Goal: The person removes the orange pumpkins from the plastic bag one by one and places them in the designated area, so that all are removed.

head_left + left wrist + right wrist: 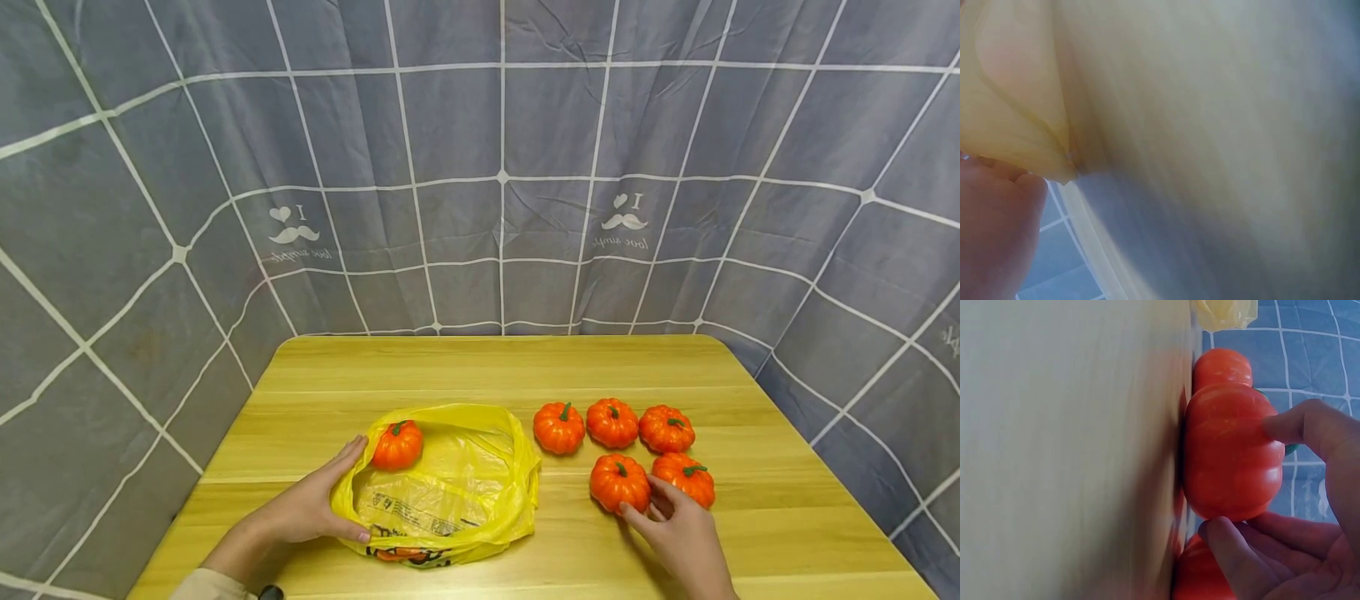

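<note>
On the left of the table lies a yellow plastic bag (525, 467), its mouth spread wide, with one small orange pumpkin (397, 446) inside at its left side. My left hand (322, 504) holds the bag's left rim, thumb toward the front; the left wrist view shows the fingertips (1025, 178) against the blurred bag (1016, 106). My right hand (678, 533) grips a front-row pumpkin (618, 482) between thumb and fingers. In the right wrist view this pumpkin (1232, 453) appears at the tabletop; whether it touches the table is unclear.
Just right of the held pumpkin, partly behind my hand, sits another pumpkin (683, 478). Behind them stands a row of three, left (558, 428), middle (612, 422) and right (667, 429). A grey checked curtain (465, 217) surrounds the wooden table (480, 367).
</note>
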The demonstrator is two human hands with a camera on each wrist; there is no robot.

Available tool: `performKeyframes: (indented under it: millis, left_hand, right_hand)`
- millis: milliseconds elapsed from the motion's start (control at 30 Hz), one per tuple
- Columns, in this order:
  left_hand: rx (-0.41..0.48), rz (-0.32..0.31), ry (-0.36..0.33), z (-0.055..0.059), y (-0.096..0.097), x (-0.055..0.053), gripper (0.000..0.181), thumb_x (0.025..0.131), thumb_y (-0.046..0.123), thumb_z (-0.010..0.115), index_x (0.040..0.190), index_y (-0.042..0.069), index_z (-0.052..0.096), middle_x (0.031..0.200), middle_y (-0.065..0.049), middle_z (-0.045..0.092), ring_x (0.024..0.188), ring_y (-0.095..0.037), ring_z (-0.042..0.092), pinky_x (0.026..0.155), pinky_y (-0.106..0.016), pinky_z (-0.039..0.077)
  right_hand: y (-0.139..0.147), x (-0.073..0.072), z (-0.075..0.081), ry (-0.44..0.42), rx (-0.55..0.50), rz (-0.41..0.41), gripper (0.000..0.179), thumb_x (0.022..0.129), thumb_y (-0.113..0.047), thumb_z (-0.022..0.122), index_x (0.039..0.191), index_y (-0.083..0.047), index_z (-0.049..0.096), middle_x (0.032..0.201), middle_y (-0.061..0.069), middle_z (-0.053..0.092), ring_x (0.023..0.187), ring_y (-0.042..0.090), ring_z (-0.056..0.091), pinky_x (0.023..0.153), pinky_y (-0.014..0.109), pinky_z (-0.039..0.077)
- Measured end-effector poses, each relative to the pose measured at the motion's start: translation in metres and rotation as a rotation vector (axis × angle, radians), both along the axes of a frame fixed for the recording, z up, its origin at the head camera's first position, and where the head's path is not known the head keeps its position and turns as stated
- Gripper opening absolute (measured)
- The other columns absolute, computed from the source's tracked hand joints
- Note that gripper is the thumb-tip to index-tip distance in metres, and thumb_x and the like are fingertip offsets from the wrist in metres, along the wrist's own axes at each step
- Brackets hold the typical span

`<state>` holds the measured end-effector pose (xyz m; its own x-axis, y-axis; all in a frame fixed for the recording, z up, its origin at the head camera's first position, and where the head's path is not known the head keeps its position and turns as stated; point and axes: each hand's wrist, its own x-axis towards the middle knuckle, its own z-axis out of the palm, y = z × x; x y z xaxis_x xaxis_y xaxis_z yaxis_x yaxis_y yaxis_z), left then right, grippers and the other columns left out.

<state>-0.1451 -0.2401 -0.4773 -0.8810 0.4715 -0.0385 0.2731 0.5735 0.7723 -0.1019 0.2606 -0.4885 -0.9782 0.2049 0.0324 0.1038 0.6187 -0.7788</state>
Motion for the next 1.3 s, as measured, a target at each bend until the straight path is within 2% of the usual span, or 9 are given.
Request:
performKeyframes:
  millis: [200,467,633,833,1000,1100,1200,1267,1300]
  left_hand:
    - [-0.004,-0.002,-0.004,0.0,0.0,-0.001,0.129,0.068,0.038,0.093,0.16,-0.001,0.011,0.164,-0.027,0.002,0.147,-0.05,0.001,0.112,-0.068,0.008]
    - [-0.004,-0.008,-0.003,0.0,-0.001,-0.001,0.129,0.068,0.038,0.093,0.16,-0.001,0.011,0.164,-0.026,0.002,0.147,-0.05,0.001,0.112,-0.069,0.008]
    - [-0.007,-0.009,-0.006,0.0,-0.001,-0.001,0.129,0.068,0.039,0.093,0.16,-0.001,0.011,0.164,-0.026,0.002,0.147,-0.05,0.001,0.112,-0.069,0.008]
    - [-0.003,-0.011,-0.007,0.002,-0.001,-0.002,0.129,0.068,0.038,0.093,0.16,-0.001,0.011,0.164,-0.027,0.002,0.147,-0.051,0.001,0.112,-0.069,0.008]
    - [0.003,-0.016,-0.009,0.001,-0.002,-0.003,0.129,0.069,0.037,0.093,0.16,-0.001,0.01,0.164,-0.027,0.002,0.147,-0.051,0.001,0.112,-0.069,0.008]
    - [0.007,-0.016,-0.012,0.0,-0.002,-0.003,0.129,0.068,0.036,0.093,0.16,-0.001,0.011,0.164,-0.027,0.002,0.147,-0.05,0.0,0.112,-0.069,0.008]
    - [0.009,-0.014,-0.01,-0.001,-0.002,-0.004,0.129,0.068,0.036,0.093,0.16,0.0,0.011,0.164,-0.026,0.002,0.147,-0.05,0.001,0.112,-0.069,0.008]
    - [0.009,-0.016,-0.008,-0.001,-0.001,-0.004,0.129,0.068,0.037,0.093,0.16,0.0,0.011,0.164,-0.026,0.002,0.147,-0.05,0.001,0.112,-0.068,0.008]
    - [0.009,-0.018,-0.007,-0.001,-0.001,-0.004,0.129,0.068,0.037,0.093,0.16,0.0,0.011,0.164,-0.026,0.002,0.147,-0.05,0.001,0.112,-0.068,0.008]
  right_hand:
    - [0.0,0.001,0.0,0.012,0.049,0.003,0.08,0.081,-0.034,0.086,0.134,0.016,0.054,0.128,0.037,0.057,0.114,0.043,0.063,0.086,0.038,0.056]
    - [-0.002,0.003,0.001,0.081,0.117,-0.005,0.072,0.083,-0.028,0.084,0.134,0.013,0.055,0.123,0.034,0.062,0.108,0.04,0.067,0.086,0.042,0.056]
    - [-0.004,0.005,0.003,0.186,0.151,-0.04,0.066,0.08,-0.027,0.087,0.13,0.009,0.061,0.119,0.028,0.067,0.105,0.039,0.068,0.088,0.045,0.055]
    - [-0.007,0.006,0.011,0.303,0.09,-0.08,0.07,0.073,-0.028,0.093,0.129,0.001,0.064,0.118,0.021,0.069,0.102,0.036,0.069,0.082,0.013,0.05]
    - [-0.011,0.008,0.021,0.254,0.007,-0.046,0.085,0.071,-0.038,0.093,0.141,-0.006,0.056,0.136,0.017,0.059,0.118,0.039,0.061,0.088,0.009,0.047]
    - [-0.015,0.008,0.029,0.219,-0.049,-0.009,0.09,0.071,-0.038,0.093,0.145,-0.009,0.052,0.147,0.01,0.051,0.129,0.037,0.052,0.094,0.016,0.047]
    - [-0.021,0.007,0.036,0.218,-0.074,0.019,0.091,0.071,-0.037,0.093,0.146,-0.009,0.051,0.149,0.009,0.048,0.132,0.036,0.048,0.1,0.034,0.048]
    - [-0.025,0.006,0.039,0.229,-0.081,0.028,0.09,0.071,-0.036,0.093,0.145,-0.009,0.051,0.148,0.01,0.049,0.131,0.036,0.05,0.102,0.039,0.047]
    - [-0.027,0.005,0.041,0.236,-0.091,0.032,0.089,0.071,-0.035,0.093,0.145,-0.009,0.052,0.147,0.01,0.05,0.129,0.037,0.052,0.101,0.034,0.048]
